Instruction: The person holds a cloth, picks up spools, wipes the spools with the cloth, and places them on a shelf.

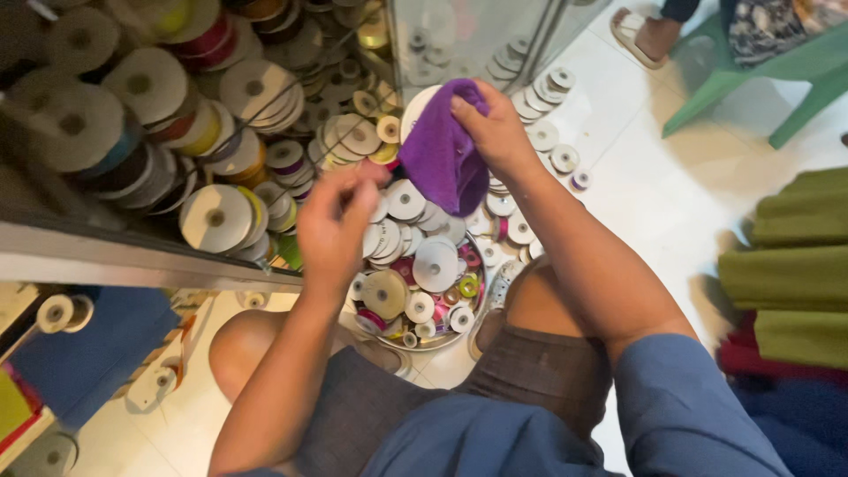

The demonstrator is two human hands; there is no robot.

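Note:
My right hand point(496, 132) grips a purple cloth point(443, 159) and holds it against a white ribbon spool, of which only an edge point(415, 106) shows behind the cloth. My left hand point(336, 221) hovers just left of the cloth, fingers pinched together with nothing visible in them. Below both hands sits a round basin point(422, 344) filled with several ribbon spools, white and coloured, between my knees.
A glass cabinet shelf point(132, 256) at the left holds several stacked ribbon spools. More spools point(543, 132) lie on the white tiled floor. A green plastic stool point(760, 71) and another person's sandalled foot point(640, 31) are at the top right. Folded green fabric point(795, 265) lies at the right.

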